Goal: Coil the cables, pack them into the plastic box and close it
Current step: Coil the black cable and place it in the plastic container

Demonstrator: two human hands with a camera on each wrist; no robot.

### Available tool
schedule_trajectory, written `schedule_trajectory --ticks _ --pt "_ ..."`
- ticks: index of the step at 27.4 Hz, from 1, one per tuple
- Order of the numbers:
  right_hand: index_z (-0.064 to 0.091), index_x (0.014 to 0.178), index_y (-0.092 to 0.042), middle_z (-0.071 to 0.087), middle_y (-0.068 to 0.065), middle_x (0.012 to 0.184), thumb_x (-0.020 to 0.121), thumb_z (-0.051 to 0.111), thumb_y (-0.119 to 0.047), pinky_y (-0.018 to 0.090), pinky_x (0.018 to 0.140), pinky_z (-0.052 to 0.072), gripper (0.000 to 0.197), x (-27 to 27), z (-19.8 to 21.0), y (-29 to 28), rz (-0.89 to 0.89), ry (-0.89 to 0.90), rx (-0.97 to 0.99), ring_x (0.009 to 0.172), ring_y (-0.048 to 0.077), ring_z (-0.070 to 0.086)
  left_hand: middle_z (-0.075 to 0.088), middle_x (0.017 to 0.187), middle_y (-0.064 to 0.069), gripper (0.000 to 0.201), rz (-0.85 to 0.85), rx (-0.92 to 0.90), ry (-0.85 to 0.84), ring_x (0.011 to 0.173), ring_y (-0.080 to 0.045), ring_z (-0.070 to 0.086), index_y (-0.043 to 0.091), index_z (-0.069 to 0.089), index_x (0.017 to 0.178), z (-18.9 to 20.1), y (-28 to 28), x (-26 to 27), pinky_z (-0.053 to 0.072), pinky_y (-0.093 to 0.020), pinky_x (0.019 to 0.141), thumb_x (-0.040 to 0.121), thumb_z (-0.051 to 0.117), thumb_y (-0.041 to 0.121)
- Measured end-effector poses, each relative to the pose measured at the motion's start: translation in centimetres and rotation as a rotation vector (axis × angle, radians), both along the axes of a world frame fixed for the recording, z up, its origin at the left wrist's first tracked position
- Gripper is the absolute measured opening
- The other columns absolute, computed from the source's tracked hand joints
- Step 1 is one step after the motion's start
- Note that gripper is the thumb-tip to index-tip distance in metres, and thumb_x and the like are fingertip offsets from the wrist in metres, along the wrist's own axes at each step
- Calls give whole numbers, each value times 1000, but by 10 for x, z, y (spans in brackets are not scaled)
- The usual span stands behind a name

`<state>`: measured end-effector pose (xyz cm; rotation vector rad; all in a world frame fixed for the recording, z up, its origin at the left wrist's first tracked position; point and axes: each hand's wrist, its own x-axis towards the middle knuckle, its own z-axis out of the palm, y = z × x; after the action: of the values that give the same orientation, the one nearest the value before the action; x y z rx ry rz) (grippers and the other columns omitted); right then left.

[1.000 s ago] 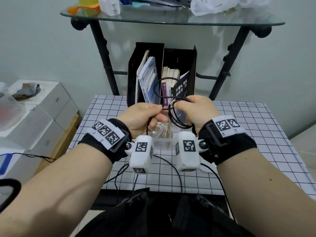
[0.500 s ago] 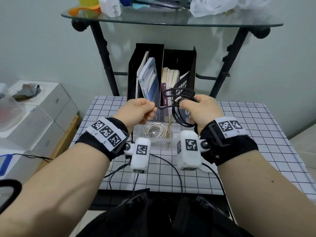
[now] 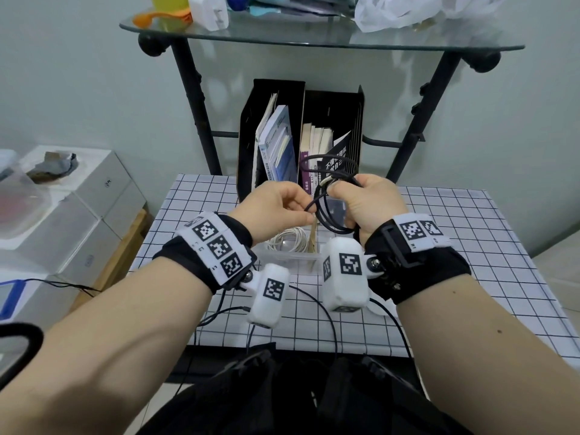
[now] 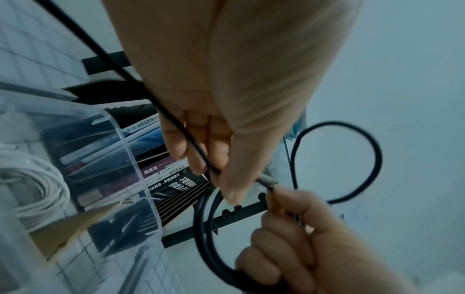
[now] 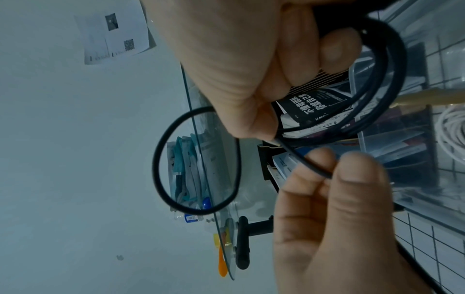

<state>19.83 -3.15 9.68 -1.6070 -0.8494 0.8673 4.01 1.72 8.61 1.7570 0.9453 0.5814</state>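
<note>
A black booklet (image 3: 337, 163) printed with white Chinese characters, too blurred to read fully, stands in the black slotted file holder (image 3: 332, 120) at the back of the grid-patterned counter (image 3: 470, 246). The clear plastic box (image 3: 292, 254) holds a coiled white cable (image 3: 287, 241). Above it, the right hand (image 3: 365, 204) grips the thin black cable (image 3: 329, 215) in loops, while the left hand (image 3: 276, 208) pinches its free strand between thumb and curled fingers (image 4: 198, 143).
</note>
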Motion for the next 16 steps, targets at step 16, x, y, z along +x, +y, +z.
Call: schedule_trajectory --ticks 16 --pt "58 81 -10 28 -8 43 94 59 -21 24 42 25 17 15 21 -9 -1 288 -26 35 8 22 61 72 -4 25 343 -399 -261 53 -7 64 9 60 91 -26 19 -34 54 -17 56 100 38 2"
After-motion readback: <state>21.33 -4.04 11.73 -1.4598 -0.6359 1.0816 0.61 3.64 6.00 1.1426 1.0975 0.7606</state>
